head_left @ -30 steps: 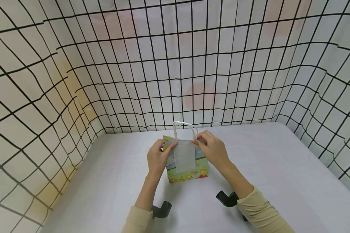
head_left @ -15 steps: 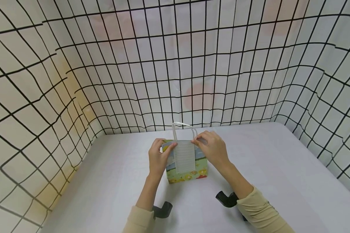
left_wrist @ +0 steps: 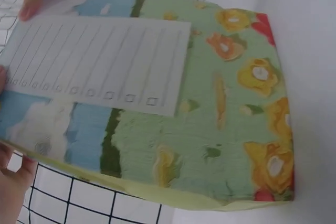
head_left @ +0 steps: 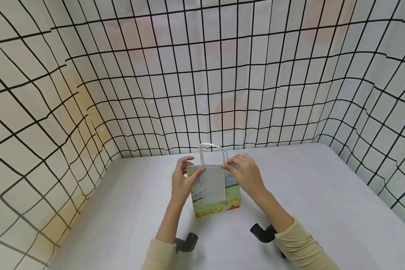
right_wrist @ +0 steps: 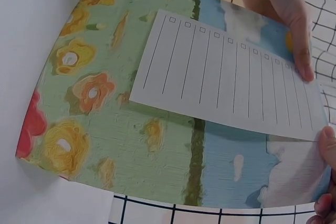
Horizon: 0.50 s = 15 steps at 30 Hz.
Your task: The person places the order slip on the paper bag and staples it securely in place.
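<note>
A paper gift bag (head_left: 217, 209) painted with flowers, green field and blue sky stands on the table. White looped handles (head_left: 201, 154) rise from its top. Against its front lies a white lined sheet (head_left: 213, 187) with a row of small check boxes (right_wrist: 202, 30), its top edge level with the bag's rim. My left hand (head_left: 181, 183) has its thumb pressed on the sheet's upper left corner, fingers behind the rim. At the upper right corner my right hand (head_left: 248, 174) pinches sheet and rim between thumb and fingers. The left wrist view shows the sheet's lower end (left_wrist: 176, 66) lying over the green field.
Two black elbow-shaped pieces rest on the white table (head_left: 128, 217): one (head_left: 187, 242) beside the left forearm, another (head_left: 264, 233) beside the right. White walls with a black grid net (head_left: 202, 82) enclose the table at the back and sides.
The bag has tipped or shifted slightly toward me, and its greenish back edge at the top left has gone out of sight. My left fingers have lifted a little behind the rim.
</note>
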Motion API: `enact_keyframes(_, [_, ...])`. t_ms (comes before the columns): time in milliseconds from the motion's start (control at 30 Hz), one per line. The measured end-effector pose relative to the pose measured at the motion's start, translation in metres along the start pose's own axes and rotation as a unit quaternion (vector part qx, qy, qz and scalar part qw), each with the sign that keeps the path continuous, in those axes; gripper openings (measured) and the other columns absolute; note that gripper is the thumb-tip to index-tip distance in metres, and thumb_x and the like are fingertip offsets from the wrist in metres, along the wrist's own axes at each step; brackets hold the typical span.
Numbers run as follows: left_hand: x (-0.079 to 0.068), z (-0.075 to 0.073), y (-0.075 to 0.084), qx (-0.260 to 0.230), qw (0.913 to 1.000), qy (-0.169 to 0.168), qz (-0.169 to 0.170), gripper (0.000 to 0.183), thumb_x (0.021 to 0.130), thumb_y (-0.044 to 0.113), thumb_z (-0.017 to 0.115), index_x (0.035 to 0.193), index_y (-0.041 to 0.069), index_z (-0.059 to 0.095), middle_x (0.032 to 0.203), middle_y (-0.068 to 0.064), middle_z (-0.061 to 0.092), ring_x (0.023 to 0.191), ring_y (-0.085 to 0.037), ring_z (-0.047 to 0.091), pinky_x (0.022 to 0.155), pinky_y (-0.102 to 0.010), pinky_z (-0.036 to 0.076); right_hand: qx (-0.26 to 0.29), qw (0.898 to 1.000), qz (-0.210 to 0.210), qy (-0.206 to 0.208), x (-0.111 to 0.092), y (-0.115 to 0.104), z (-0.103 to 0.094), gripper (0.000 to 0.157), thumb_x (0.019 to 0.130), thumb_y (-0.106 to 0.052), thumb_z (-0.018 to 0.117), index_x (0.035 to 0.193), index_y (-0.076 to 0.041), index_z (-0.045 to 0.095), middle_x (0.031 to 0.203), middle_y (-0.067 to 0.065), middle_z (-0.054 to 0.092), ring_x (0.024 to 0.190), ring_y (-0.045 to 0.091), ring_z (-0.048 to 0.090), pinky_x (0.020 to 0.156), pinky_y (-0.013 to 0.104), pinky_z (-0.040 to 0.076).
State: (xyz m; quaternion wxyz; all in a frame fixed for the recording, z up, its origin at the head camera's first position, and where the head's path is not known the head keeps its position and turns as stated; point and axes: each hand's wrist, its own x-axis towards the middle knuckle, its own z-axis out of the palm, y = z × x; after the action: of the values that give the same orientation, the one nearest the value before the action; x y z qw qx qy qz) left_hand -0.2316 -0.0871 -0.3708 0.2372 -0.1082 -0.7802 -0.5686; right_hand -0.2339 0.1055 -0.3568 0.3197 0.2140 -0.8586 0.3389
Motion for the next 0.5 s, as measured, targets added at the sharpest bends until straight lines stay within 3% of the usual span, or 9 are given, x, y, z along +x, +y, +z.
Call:
enact_keyframes(133, [0.003, -0.008, 0.012, -0.029, 0.9974, -0.065, -0.012, 0.028, 0.078, 0.007, 0.069, 0.104, -0.001, 0.062, 0.097, -0.016, 0.061, 0.089, -0.013, 0.053, 0.084, -0.038, 0.045, 0.005, 1.0, -0.005, -0.005, 0.0, 0.001, -0.002, 0.017, 0.074, -0.024, 0.072, 0.08, -0.008, 0.069, 0.077, 0.0, 0.067, 0.069, 0.01, 0.044, 0.057, 0.024, 0.037])
enact_keyframes(200, [0.005, -0.009, 0.008, -0.049, 0.995, -0.087, -0.008, 0.024, 0.079, 0.007, 0.068, 0.101, -0.001, 0.065, 0.095, -0.012, 0.061, 0.093, -0.01, 0.052, 0.089, -0.039, 0.043, 0.007, 1.0, -0.01, -0.009, 0.0, 0.002, -0.002, 0.016, 0.075, -0.024, 0.072, 0.08, -0.009, 0.069, 0.077, -0.001, 0.067, 0.068, 0.01, 0.044, 0.057, 0.023, 0.037])
enact_keyframes(400, [0.012, -0.007, -0.015, -0.072, 0.9901, -0.121, 0.001, 0.021, 0.079, 0.013, 0.069, 0.095, -0.001, 0.068, 0.084, 0.006, 0.057, 0.087, -0.004, 0.052, 0.08, -0.029, 0.045, 0.013, 0.999, -0.029, -0.013, 0.0, 0.003, -0.004, 0.014, 0.075, -0.022, 0.071, 0.08, -0.008, 0.069, 0.077, 0.0, 0.067, 0.071, 0.011, 0.046, 0.059, 0.024, 0.04])
enact_keyframes(500, [0.014, -0.007, -0.017, -0.078, 0.988, -0.133, -0.006, 0.022, 0.079, 0.015, 0.07, 0.095, 0.0, 0.069, 0.083, 0.009, 0.056, 0.086, -0.007, 0.053, 0.074, -0.028, 0.048, 0.014, 0.999, -0.036, -0.017, 0.0, 0.003, -0.005, 0.013, 0.076, -0.021, 0.07, 0.08, -0.008, 0.069, 0.077, 0.0, 0.066, 0.071, 0.011, 0.046, 0.06, 0.025, 0.04])
